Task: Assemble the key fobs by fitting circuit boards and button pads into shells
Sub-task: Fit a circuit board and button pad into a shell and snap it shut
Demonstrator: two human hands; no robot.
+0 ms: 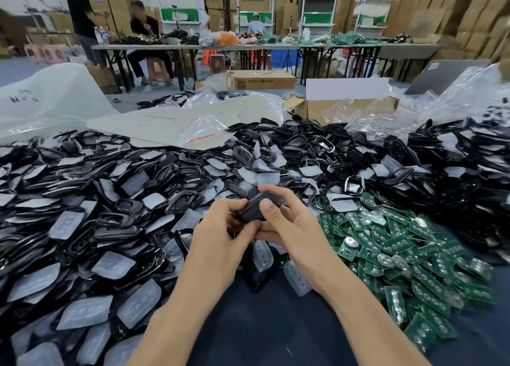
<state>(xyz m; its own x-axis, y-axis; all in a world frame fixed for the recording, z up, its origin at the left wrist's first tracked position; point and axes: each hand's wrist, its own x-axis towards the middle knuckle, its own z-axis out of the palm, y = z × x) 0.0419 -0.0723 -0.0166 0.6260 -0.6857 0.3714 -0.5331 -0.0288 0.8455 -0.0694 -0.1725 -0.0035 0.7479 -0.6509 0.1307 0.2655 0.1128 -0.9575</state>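
Fingers: L hand [218, 238] fingers [234, 203] curled onto left end of small black plastic key fob shell [255, 210], thumb pinching from below; R hand [292, 227] thumb pressed flat on top, other fingers wrapped behind. Both grasp the same shell.
Shell pos: held mid-air at centre, btwn the two hands, just above near edge of the parts heap.
Far left: heap of black plastic shells [91, 189] mixed w/ translucent whitish rubber button pads [139, 302], spread from left edge to centre.
Back left: big white plastic sack [55, 98]; flat clear plastic bags [193, 128] lying on the heap.
Centre front: dark blue table cover [276, 327] showing btwn forearms; two pads lie just under R wrist.
Back centre-right: open brown cardboard box [317, 107] w/ clear bags inside.
Right: green rectangular circuit boards [400, 244] piled just beside R forearm, some w/ round silver discs on them; more black shells behind.
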